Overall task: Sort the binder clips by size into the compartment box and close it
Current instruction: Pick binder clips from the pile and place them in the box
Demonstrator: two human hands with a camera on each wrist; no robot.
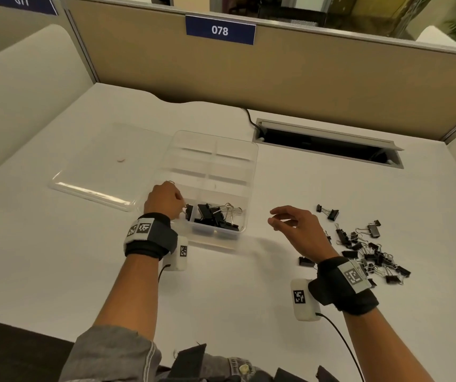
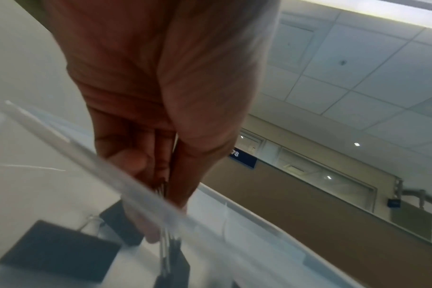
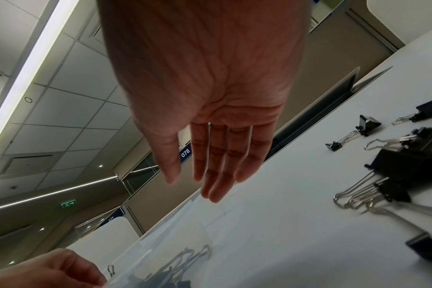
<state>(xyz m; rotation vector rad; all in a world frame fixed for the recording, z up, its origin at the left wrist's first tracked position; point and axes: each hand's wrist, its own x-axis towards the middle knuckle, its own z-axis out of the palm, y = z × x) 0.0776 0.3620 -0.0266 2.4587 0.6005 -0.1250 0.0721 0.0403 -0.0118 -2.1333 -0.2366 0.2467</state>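
Two hands: left hand [image 1: 163, 199] pinches binder clip [image 2: 169, 259] inside box rim [image 1: 253, 172]; right hand [image 1: 294, 230] fingers loose.

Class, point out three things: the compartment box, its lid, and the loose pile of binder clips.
compartment box [image 1: 252, 172], head view, right wall.
lid [image 1: 94, 172], head view, its flat clear middle.
loose pile of binder clips [image 1: 370, 252], head view, a clip mid-pile.

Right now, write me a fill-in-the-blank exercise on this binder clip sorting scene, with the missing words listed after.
1. The left hand pinches a binder clip by its wire ____.
2. The right hand holds ____.
3. The unsorted pile of clips lies to the ____ of the compartment box.
4. The box's clear lid lies ____.

Missing words: handles; nothing; right; open
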